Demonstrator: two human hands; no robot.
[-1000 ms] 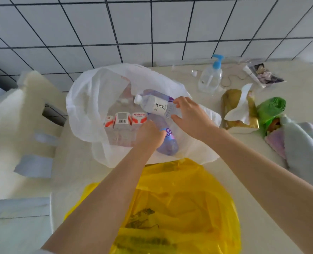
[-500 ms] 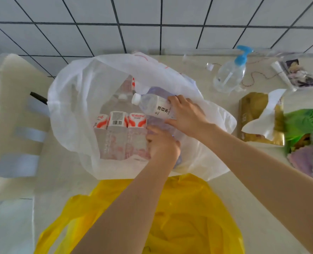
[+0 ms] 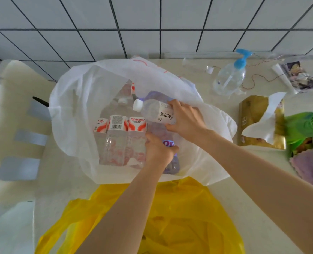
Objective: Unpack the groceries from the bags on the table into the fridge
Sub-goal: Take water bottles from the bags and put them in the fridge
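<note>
From the head view, the right hand (image 3: 187,120) grips a white-capped water bottle (image 3: 154,111) lying sideways over the open white bag (image 3: 75,107) on the table (image 3: 258,180). The left hand (image 3: 158,150) curls around a purple bottle (image 3: 170,158) inside the bag, just right of a shrink-wrapped pack of bottles (image 3: 121,136). A yellow bag (image 3: 188,217) lies nearer.

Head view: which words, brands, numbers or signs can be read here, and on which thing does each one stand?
"Wahaha": red-and-white label of the shrink-wrapped bottle pack in the white bag.
"凉白水": label of the clear bottle held by the right hand.
Barcode digits on the pack, purple bottle label, gold tissue pack print: unreadable.
</note>
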